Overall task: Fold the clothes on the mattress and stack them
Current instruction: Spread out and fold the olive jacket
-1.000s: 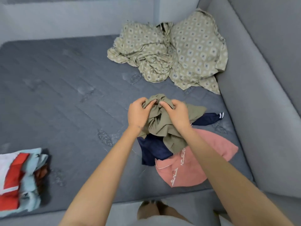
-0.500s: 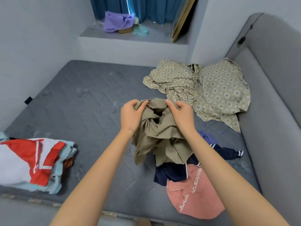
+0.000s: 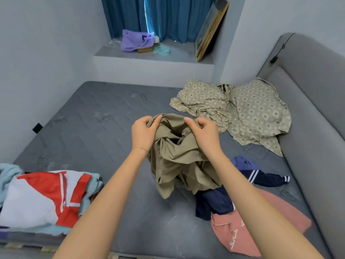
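Mattress (image 3: 97,131): grey and quilted, it fills the floor of the view, with walls on the left and far sides.
Headboard (image 3: 313,109): grey and padded, it runs along the mattress's right edge.
Curtain (image 3: 168,17): blue, it hangs behind a raised ledge (image 3: 177,55) past the far end of the mattress.
Patterned sheet (image 3: 242,113): beige with a diamond print, it lies crumpled in the far right corner and touches the headboard.
Folded stack (image 3: 37,199): white, red and light blue pieces are piled at the near left edge of the mattress, well apart from the loose clothes.
Khaki garment (image 3: 179,161): it is held up over the middle of the mattress, bunched and creased. Its top edge runs left to right between the hands. Its long axis drops from that edge toward the person, and the lower folds end at the mattress beside the navy piece.
Pink top (image 3: 270,221): it lies flat at the near right with white lettering showing, partly under the right forearm.
Navy piece (image 3: 212,202): it lies on the pink top, its white-striped cuff pointing toward the headboard.
Picture frame (image 3: 211,30): it leans tilted against the right wall of the ledge.
Purple bag (image 3: 134,40): it is slumped on the ledge by the curtain.
Left hand (image 3: 143,133): its fingers are curled, pinching the garment's top edge.
Right hand (image 3: 203,133): its thumb and fingers grip the same edge, near the left hand.
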Demonstrator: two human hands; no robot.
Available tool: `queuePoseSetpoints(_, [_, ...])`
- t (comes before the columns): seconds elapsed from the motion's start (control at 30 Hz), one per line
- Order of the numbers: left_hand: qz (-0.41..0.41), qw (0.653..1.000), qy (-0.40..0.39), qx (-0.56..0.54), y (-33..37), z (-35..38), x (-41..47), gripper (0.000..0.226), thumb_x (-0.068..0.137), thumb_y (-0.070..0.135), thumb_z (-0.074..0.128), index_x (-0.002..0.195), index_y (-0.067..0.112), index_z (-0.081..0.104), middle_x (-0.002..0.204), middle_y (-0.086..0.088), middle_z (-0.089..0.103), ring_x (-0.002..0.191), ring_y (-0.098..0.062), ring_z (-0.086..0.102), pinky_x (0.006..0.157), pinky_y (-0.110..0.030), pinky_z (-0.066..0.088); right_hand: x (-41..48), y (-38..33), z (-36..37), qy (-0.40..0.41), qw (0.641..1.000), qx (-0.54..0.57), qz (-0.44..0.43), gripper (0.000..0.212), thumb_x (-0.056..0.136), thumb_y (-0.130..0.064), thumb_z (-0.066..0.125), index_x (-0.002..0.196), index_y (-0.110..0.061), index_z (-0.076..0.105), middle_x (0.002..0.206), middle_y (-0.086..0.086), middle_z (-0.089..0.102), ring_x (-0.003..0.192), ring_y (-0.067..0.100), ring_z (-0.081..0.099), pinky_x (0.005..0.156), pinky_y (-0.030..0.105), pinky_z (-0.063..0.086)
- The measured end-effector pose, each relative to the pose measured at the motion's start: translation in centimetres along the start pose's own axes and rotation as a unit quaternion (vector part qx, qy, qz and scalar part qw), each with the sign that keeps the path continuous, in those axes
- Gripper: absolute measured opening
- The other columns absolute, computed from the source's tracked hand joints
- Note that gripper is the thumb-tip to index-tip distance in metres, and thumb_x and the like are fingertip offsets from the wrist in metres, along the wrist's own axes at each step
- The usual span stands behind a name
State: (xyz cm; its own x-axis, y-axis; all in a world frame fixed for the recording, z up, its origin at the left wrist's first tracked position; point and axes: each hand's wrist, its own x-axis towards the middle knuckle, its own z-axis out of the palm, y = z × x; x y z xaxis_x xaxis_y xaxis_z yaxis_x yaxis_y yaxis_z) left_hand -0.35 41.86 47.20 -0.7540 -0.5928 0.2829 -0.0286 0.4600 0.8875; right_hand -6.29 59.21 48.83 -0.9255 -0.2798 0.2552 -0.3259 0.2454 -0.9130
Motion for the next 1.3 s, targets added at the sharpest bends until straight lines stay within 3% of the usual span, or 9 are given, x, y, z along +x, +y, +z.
queuePoseSetpoints(0.1, [0.015, 1.000, -0.008, 0.015, -1.8, -5.6, 1.4, 0.055, 0.092, 0.031, 0.064, 0.055, 0.017, 0.026, 0.053, 0.003, 0.021, 0.053, -0.009, 0.020, 0.051, -0.026, 0.016, -0.8, -2.5, 4.5, 0.007, 1.000, 0.014, 0.006, 0.052, 0.090, -0.034, 0.068, 0.059, -0.012, 0.032, 0.058, 0.008, 0.024, 0.057, 0.015, 0.027, 0.060, 0.034, 0.024])
queuePoseSetpoints(0.23, [0.024, 1.000, -0.013, 0.005, -3.0, -11.3, 3.5, 0.053, 0.093, 0.031, 0.063, 0.055, 0.014, 0.029, 0.053, 0.002, 0.023, 0.052, -0.008, 0.021, 0.051, -0.025, 0.019, -1.3, -5.8, 9.7, 0.022, 1.000, 0.019, 0.004, 0.055, 0.091, -0.033, 0.068, 0.058, -0.018, 0.028, 0.055, 0.001, 0.021, 0.055, 0.012, 0.024, 0.058, 0.033, 0.022])
queuePoseSetpoints(0.43, [0.032, 0.998, -0.053, -0.024, -3.7, -12.6, 5.4, 0.054, 0.092, 0.031, 0.064, 0.055, 0.013, 0.029, 0.055, -0.001, 0.023, 0.057, -0.012, 0.022, 0.055, -0.031, 0.021, -1.8, -6.5, 12.3, 0.056, 0.998, 0.001, 0.026, 0.053, 0.092, -0.036, 0.066, 0.059, -0.015, 0.030, 0.058, 0.006, 0.024, 0.056, 0.013, 0.025, 0.059, 0.033, 0.024])
queuePoseSetpoints(0.5, [0.024, 0.997, -0.064, -0.020, -4.8, -12.2, 5.6, 0.055, 0.093, 0.032, 0.063, 0.056, 0.009, 0.030, 0.056, -0.004, 0.023, 0.057, -0.013, 0.022, 0.055, -0.031, 0.020, -2.0, -5.5, 12.5, 0.051, 0.998, -0.025, 0.039, 0.053, 0.093, -0.038, 0.064, 0.060, -0.014, 0.031, 0.058, 0.006, 0.024, 0.055, 0.012, 0.025, 0.058, 0.033, 0.023])
queuePoseSetpoints(0.63, [0.011, 0.995, -0.093, 0.032, -7.8, -10.9, 5.2, 0.057, 0.093, 0.033, 0.063, 0.055, 0.019, 0.022, 0.053, 0.004, 0.019, 0.052, -0.010, 0.017, 0.051, -0.027, 0.015, -2.8, -2.1, 13.0, 0.011, 0.993, -0.088, 0.076, 0.054, 0.095, -0.040, 0.061, 0.060, -0.013, 0.030, 0.056, 0.004, 0.023, 0.053, 0.011, 0.023, 0.056, 0.033, 0.020])
queuePoseSetpoints(0.93, [-0.063, 0.979, -0.141, 0.134, -15.6, -8.4, 4.1, 0.058, 0.092, 0.039, 0.061, 0.053, 0.021, 0.023, 0.049, 0.003, 0.023, 0.048, -0.013, 0.024, 0.048, -0.026, 0.022, -3.7, 6.5, 15.2, -0.070, 0.977, -0.130, 0.154, 0.056, 0.096, -0.040, 0.058, 0.059, -0.018, 0.023, 0.056, 0.003, 0.020, 0.055, 0.014, 0.023, 0.056, 0.035, 0.019])
queuePoseSetpoints(1.17, [-0.165, 0.968, -0.141, 0.127, -21.1, -5.4, 2.5, 0.055, 0.094, 0.032, 0.060, 0.053, 0.020, 0.026, 0.049, 0.003, 0.026, 0.049, -0.012, 0.027, 0.048, -0.029, 0.022, -3.6, 11.6, 16.7, -0.117, 0.959, -0.165, 0.200, 0.053, 0.098, -0.037, 0.057, 0.060, -0.017, 0.027, 0.055, 0.000, 0.025, 0.057, 0.016, 0.026, 0.058, 0.037, 0.021])
queuePoseSetpoints(1.23, [-0.198, 0.960, -0.160, 0.117, -22.8, -4.8, 2.0, 0.052, 0.096, 0.030, 0.059, 0.051, 0.018, 0.035, 0.049, 0.002, 0.032, 0.050, -0.010, 0.030, 0.051, -0.030, 0.023, -4.0, 13.3, 17.0, -0.145, 0.947, -0.171, 0.228, 0.050, 0.098, -0.037, 0.056, 0.060, -0.014, 0.034, 0.055, -0.001, 0.031, 0.057, 0.016, 0.031, 0.059, 0.036, 0.024])
queuePoseSetpoints(1.3, [-0.225, 0.950, -0.187, 0.111, -24.5, -4.7, 1.2, 0.041, 0.097, 0.030, 0.056, 0.063, 0.008, 0.062, 0.061, -0.005, 0.055, 0.060, -0.011, 0.047, 0.060, -0.030, 0.032, -4.5, 14.9, 17.4, -0.163, 0.937, -0.172, 0.257, 0.046, 0.098, -0.038, 0.055, 0.066, -0.007, 0.051, 0.059, 0.001, 0.043, 0.060, 0.015, 0.039, 0.062, 0.034, 0.029])
